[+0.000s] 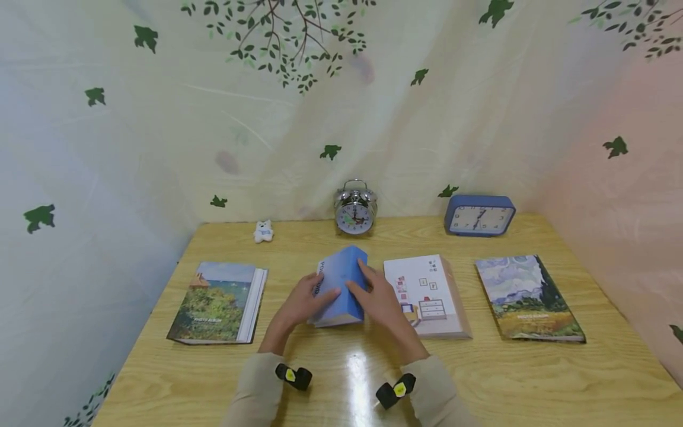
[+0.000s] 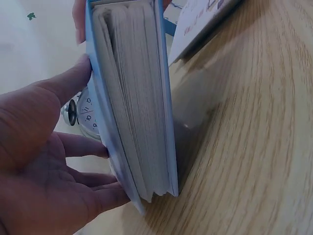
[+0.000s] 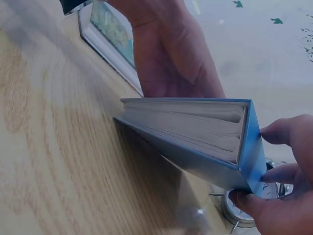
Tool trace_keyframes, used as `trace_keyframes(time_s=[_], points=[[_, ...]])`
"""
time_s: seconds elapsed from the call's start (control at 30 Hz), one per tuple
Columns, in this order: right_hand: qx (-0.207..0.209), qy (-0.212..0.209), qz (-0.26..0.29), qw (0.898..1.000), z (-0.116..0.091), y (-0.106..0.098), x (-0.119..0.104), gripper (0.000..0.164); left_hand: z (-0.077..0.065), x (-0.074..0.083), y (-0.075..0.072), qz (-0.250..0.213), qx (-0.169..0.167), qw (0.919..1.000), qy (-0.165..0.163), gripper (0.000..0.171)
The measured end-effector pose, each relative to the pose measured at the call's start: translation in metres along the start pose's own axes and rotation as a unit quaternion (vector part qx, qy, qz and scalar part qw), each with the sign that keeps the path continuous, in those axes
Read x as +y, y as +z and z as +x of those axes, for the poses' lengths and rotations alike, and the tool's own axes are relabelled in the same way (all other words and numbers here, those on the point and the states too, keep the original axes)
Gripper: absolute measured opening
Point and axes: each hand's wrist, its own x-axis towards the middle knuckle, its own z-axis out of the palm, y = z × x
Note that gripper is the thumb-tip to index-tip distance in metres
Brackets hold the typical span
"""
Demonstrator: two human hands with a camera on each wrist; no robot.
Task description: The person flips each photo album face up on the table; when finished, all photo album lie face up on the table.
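With left hand (image 1: 306, 300) and right hand (image 1: 380, 295), I grip the thick, blue, hard-covered album (image 1: 340, 274), tilted before the round silver metal clock (image 1: 355, 214); equal pressure should keep its pages (image 2: 134, 98) together.

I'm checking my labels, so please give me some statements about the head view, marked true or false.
1. The left hand and right hand both hold the blue book. True.
2. The white figurine stands left of the twin-bell clock. True.
3. The twin-bell clock lies face down. False: it stands upright.
4. The left hand touches the white figurine. False: the white figurine stands apart from both hands.
5. The white book lies to the blue book's right. True.
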Motion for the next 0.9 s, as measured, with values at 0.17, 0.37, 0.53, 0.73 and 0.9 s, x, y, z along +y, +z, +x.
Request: trace_keyframes(time_s=[0.17, 0.37, 0.53, 0.73, 0.9], points=[[0.004, 0.003, 0.053, 0.999, 0.002, -0.001, 0.001, 0.064, 0.001, 0.0, 0.0, -0.021, -0.014, 0.9997, 0.006, 0.077], [-0.001, 0.013, 0.12, 0.993, 0.004, -0.004, 0.003, 0.056, 0.001, -0.001, 0.0, -0.072, -0.035, 0.9968, 0.01, 0.078], [-0.003, -0.005, 0.139, 0.99, 0.003, -0.008, -0.001, 0.051, 0.0, -0.001, -0.001, -0.117, -0.044, 0.992, 0.023, 0.073], [-0.009, -0.035, 0.149, 0.988, 0.003, -0.006, -0.007, 0.052, -0.002, -0.001, -0.009, -0.194, -0.074, 0.9758, 0.07, 0.061], [-0.006, -0.032, 0.15, 0.988, 0.003, 0.002, -0.013, 0.055, -0.003, 0.003, -0.021, -0.235, -0.088, 0.9648, 0.079, 0.059]])
